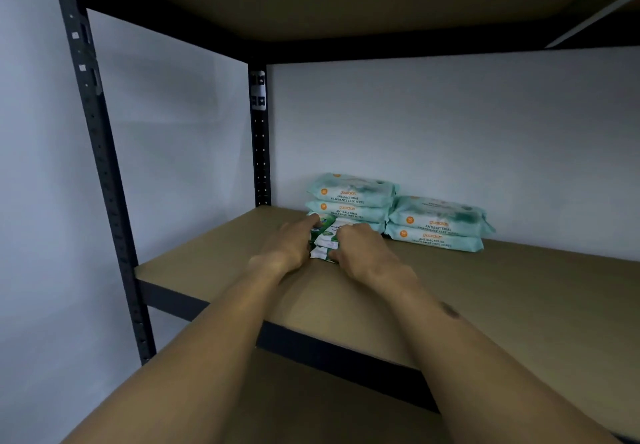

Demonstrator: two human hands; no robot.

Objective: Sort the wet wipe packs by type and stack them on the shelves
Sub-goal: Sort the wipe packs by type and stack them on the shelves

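Gripping a small bunch of green-and-white wipe packs [327,236] from both sides, the left hand [291,246] curls its fingers round the bunch's left edge, and the right hand [363,253] curls round its right edge. The bunch sits low on the brown shelf board [519,288], directly in front of the taller stack of teal antibacterial packs [349,198]; whether it touches that stack I cannot tell. The taller stack shows 3 packs, the lowest partly hidden behind the bunch. Just right of it lies a lower stack of 2 teal packs [436,227]. Left of the taller stack rises a black perforated post [260,153].
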